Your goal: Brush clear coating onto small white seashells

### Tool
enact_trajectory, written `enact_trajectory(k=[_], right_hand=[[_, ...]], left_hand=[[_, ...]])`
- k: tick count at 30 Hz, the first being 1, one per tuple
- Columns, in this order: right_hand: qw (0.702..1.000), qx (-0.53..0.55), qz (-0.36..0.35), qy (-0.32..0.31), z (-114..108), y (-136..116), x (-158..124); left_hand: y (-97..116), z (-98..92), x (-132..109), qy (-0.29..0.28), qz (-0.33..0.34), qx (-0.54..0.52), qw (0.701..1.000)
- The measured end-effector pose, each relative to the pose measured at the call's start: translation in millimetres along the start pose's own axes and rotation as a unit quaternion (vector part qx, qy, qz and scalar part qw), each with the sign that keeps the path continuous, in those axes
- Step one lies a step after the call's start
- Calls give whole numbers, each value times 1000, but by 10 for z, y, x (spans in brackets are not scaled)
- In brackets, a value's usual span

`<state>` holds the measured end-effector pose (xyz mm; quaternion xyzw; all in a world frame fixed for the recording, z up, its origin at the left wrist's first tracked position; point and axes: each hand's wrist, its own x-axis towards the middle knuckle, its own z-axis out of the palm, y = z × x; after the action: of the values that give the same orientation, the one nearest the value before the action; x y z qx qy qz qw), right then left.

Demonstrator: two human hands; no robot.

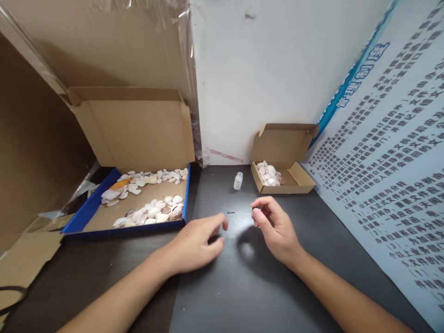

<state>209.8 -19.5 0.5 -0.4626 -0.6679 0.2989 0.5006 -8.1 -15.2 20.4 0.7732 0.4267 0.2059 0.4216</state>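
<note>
i fear the thin dark wire (239,212), pinched by the fingers of my right hand (275,231), could slip and vanish against the dark tabletop (243,286), as my left hand (197,245) hangs beside it with its fingers loosely spread and empty.

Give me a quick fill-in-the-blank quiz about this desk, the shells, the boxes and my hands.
1. The big box that holds the loose shells has a ___ rim.
2. Of the left hand and the right hand, the one pinching the thin dark needle is the ___.
3. The small bottle stands between the big box and the small box, nearer the ___ one.

Missing words: blue; right; small.
</note>
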Motion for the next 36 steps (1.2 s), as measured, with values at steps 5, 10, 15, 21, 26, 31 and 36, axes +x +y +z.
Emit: enact_trajectory(k=[5, 10, 15, 21, 26, 31, 36], right_hand=[[1000, -4, 2, -12, 21, 0, -6], [1000, -12, 7, -19, 21, 6, -13], [1000, -14, 5, -17, 14, 24, -11], [1000, -19, 9, -14, 2, 29, -12], [1000, -18, 0, -14, 10, 4, -6], [1000, -13, -4, -17, 15, 1, -8], [1000, -1, -18, -7, -2, 3, -28]], left_hand=[[80, 14, -123, -61, 37, 185, 980], [92, -41, -155, -89, 45, 220, 970], [195, -98, -161, -138, 24, 233, 962], [279, -191, -241, -146, -5, 222, 964], [246, -237, -294, -201, 5, 213, 956], [226, -221, -234, -173, -26, 170, 970], [71, -171, -52, -114, -67, -112, 985]])
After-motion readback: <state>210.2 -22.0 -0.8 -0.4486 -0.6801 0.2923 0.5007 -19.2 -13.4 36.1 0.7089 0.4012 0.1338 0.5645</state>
